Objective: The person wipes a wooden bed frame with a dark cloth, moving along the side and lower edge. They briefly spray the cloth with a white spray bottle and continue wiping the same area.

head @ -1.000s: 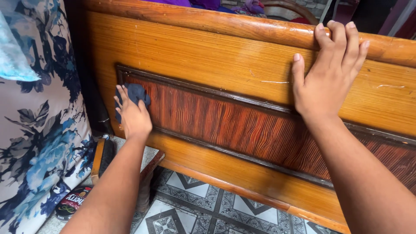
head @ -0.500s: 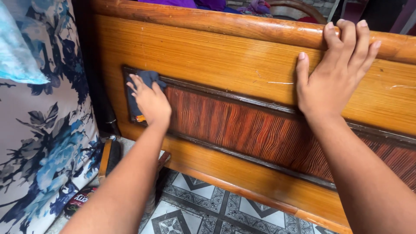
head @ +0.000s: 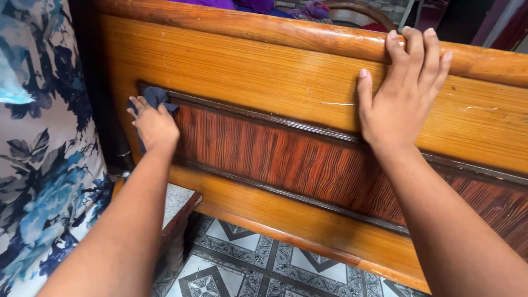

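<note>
Now, the big wooden bed board (head: 264, 66) fills the view, orange-brown with a darker reddish grained panel (head: 286, 159) set into it inside a dark moulding. Left of the board hangs a blue-flowered fabric (head: 38, 165), and below the board lies a patterned tile floor (head: 231, 264), with a small low table (head: 179, 201) just under the board's left end. The right hand (head: 399, 102) lies flat and spread on the board, fingers hooked over its rounded top rail, gripping nothing else. The left hand (head: 154, 126) presses palm-down at the upper left corner of the reddish panel, fingers spread over a dark blue cloth (head: 154, 96) and pinning it against the board. The cloth peeks out above and beside the fingertips, bunched right on the moulding's corner.
</note>
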